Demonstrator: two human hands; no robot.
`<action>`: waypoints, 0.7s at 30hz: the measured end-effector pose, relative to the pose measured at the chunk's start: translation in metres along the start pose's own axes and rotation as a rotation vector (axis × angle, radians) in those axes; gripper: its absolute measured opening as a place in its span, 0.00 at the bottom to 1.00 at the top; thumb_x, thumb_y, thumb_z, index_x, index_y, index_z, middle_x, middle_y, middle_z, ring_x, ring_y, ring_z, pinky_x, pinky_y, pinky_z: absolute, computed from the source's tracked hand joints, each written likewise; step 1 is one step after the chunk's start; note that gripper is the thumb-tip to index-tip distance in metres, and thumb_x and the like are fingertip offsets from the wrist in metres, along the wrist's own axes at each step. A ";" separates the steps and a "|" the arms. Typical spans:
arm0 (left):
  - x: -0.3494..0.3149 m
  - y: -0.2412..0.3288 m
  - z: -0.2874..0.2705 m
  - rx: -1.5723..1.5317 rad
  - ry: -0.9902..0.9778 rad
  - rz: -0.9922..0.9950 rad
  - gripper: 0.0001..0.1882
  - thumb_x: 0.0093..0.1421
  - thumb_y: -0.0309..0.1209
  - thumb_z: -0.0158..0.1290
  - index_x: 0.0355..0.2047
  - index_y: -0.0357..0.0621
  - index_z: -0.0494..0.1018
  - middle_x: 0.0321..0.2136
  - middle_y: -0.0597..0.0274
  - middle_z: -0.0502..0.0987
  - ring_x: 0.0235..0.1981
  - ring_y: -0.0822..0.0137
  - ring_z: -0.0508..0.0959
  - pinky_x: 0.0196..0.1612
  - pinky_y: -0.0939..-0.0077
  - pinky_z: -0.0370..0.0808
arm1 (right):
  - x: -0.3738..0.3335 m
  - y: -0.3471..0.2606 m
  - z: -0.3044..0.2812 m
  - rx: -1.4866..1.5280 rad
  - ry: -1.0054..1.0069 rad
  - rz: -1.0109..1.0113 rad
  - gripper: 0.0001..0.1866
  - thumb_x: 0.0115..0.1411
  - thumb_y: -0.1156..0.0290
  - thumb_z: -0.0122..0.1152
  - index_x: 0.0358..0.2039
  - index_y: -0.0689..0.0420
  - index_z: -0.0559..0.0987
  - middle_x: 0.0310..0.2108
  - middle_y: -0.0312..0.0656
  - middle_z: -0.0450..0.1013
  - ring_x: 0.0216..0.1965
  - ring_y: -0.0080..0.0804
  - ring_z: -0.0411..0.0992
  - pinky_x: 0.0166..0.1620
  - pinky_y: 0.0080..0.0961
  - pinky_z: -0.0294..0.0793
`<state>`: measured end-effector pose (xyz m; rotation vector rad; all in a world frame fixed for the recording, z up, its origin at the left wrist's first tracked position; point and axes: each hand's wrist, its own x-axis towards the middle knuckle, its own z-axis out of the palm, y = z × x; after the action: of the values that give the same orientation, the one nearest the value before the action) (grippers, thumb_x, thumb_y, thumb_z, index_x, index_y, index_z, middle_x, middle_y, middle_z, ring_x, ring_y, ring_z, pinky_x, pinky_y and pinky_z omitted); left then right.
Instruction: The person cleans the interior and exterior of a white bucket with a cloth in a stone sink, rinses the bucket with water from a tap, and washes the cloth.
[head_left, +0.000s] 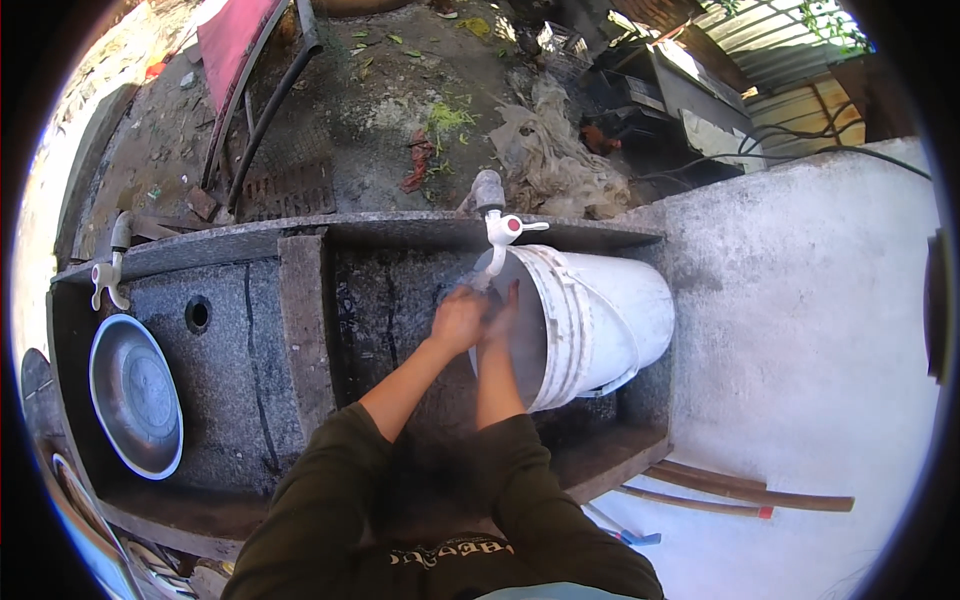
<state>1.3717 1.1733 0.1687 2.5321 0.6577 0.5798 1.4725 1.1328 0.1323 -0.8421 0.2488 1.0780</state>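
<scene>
My left hand [458, 319] and my right hand [499, 326] are close together below a white tap [502, 231] with a red-marked handle. Both are just in front of the mouth of a large white bucket [610, 315], which lies on its side in the right basin. The left hand is bent toward the right one, and its fingertips are hidden. On the right hand, at least one finger or the thumb points up, apart from the others. Nothing can be made out in either hand. Water seems to run from the spout over them, though it is blurred.
A wooden divider [306, 330] separates the stone sink's two basins. In the left basin a round metal bowl [137, 396] leans near a drain hole [198, 314], below a second white tap [108, 279]. A pale wall [790, 300] borders the right side. Cluttered ground [400, 90] lies beyond.
</scene>
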 end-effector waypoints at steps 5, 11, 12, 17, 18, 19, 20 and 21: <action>0.029 -0.008 -0.028 -0.724 0.201 -0.686 0.17 0.46 0.36 0.52 0.37 0.44 0.69 0.24 0.54 0.74 0.26 0.51 0.74 0.33 0.62 0.71 | -0.010 0.029 0.032 0.126 0.009 -0.023 0.28 0.58 0.46 0.36 0.42 0.59 0.69 0.37 0.47 0.69 0.39 0.41 0.68 0.45 0.36 0.66; 0.036 -0.035 -0.019 -0.633 -0.093 -0.629 0.25 0.46 0.43 0.54 0.45 0.51 0.69 0.45 0.55 0.69 0.47 0.54 0.67 0.49 0.59 0.63 | 0.042 0.054 -0.002 0.368 -0.486 -0.009 0.20 0.58 0.59 0.38 0.43 0.60 0.67 0.42 0.49 0.67 0.44 0.43 0.66 0.48 0.38 0.64; 0.032 -0.021 -0.019 -0.603 -0.038 -0.667 0.32 0.46 0.46 0.54 0.51 0.50 0.62 0.51 0.54 0.63 0.51 0.49 0.63 0.51 0.55 0.61 | 0.044 0.055 -0.006 0.288 -0.400 -0.045 0.20 0.58 0.60 0.39 0.44 0.60 0.67 0.42 0.49 0.67 0.44 0.43 0.66 0.48 0.37 0.64; 0.036 0.012 -0.038 -0.090 0.106 -0.645 0.44 0.46 0.49 0.54 0.55 0.35 0.50 0.52 0.41 0.58 0.48 0.42 0.66 0.51 0.61 0.64 | 0.033 0.051 0.014 -0.291 -0.054 -0.114 0.21 0.57 0.62 0.42 0.47 0.61 0.64 0.44 0.50 0.66 0.46 0.44 0.65 0.48 0.36 0.64; 0.046 0.012 -0.045 -0.197 -0.021 -0.711 0.43 0.45 0.49 0.55 0.54 0.35 0.52 0.51 0.42 0.60 0.48 0.43 0.66 0.50 0.60 0.65 | 0.035 0.045 0.014 -0.478 0.001 -0.143 0.21 0.57 0.62 0.42 0.48 0.61 0.64 0.45 0.50 0.66 0.46 0.45 0.65 0.49 0.36 0.64; 0.057 0.005 -0.049 -0.299 -0.149 -0.779 0.43 0.44 0.49 0.56 0.53 0.35 0.53 0.50 0.42 0.62 0.47 0.43 0.67 0.49 0.60 0.66 | 0.035 0.041 0.014 -0.642 0.028 -0.181 0.22 0.57 0.62 0.43 0.48 0.61 0.63 0.45 0.50 0.65 0.46 0.45 0.65 0.49 0.36 0.64; 0.065 -0.009 -0.044 -0.338 -0.156 -0.851 0.36 0.43 0.46 0.57 0.47 0.36 0.60 0.43 0.44 0.68 0.43 0.44 0.71 0.43 0.63 0.70 | 0.032 0.040 0.019 -0.748 0.035 -0.210 0.22 0.57 0.63 0.44 0.49 0.62 0.63 0.46 0.51 0.65 0.46 0.45 0.65 0.49 0.36 0.64; 0.068 -0.032 -0.044 -0.331 -0.151 -0.871 0.36 0.43 0.46 0.57 0.47 0.36 0.60 0.43 0.44 0.68 0.43 0.44 0.71 0.43 0.63 0.70 | 0.020 0.048 0.034 -0.750 0.025 -0.192 0.22 0.57 0.63 0.44 0.49 0.62 0.63 0.46 0.51 0.65 0.46 0.45 0.65 0.49 0.36 0.64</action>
<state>1.3933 1.2487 0.2064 1.7210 1.3522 0.1544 1.4339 1.1805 0.1211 -1.5138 -0.2360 0.9801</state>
